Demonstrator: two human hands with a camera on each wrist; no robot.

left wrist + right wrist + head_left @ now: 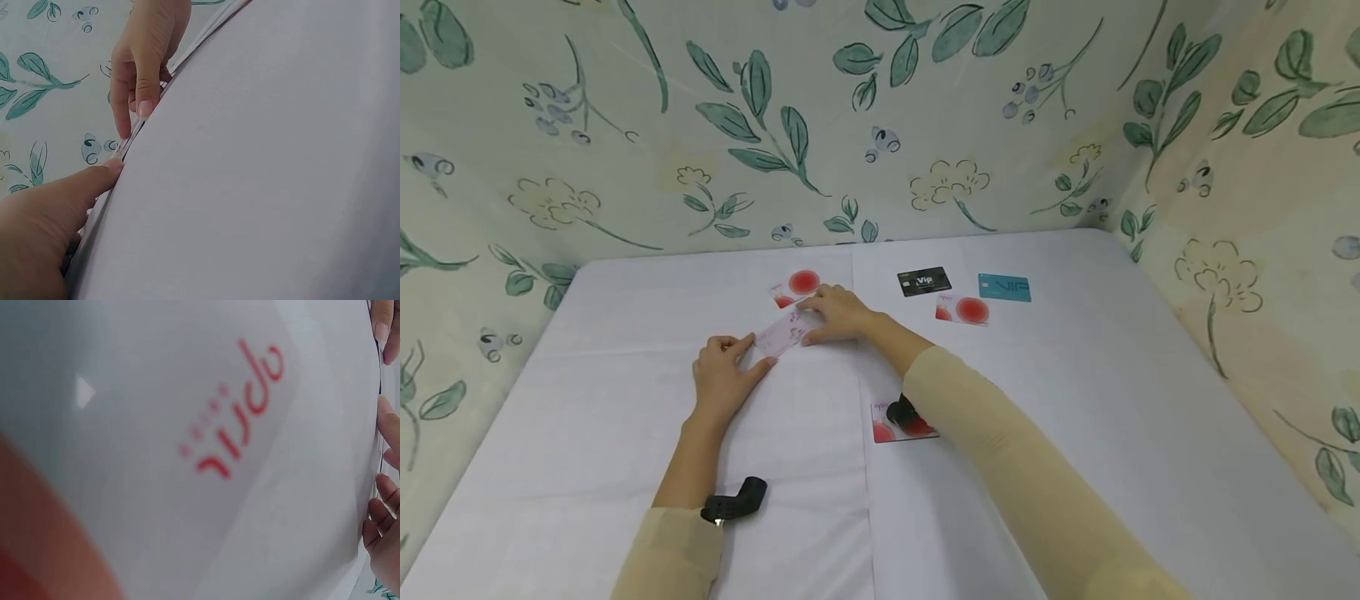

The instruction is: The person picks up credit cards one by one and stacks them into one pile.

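A pale pink card [781,332] with small printing lies at a slant between the two hands in the head view. My left hand [722,377] grips its left end, the thumb at the lower corner and a fingertip at the upper one. At the opposite end my right hand [838,315] holds the card between thumb and fingers. Seen edge-on in the left wrist view, the left hand [47,219] and right hand [147,62] nearly meet low over the tabletop. A white card with red circles [794,287] lies just behind the pink one, partly covered by the right fingers.
To the right lie a black Vip card [924,282], a blue VIP card [1004,287] and a red-and-white card [962,309]. Another red-and-white card [887,423] sits under my right wrist, partly hidden by the wrist camera. A white cloth covers the table [587,417]; floral fabric hangs behind.
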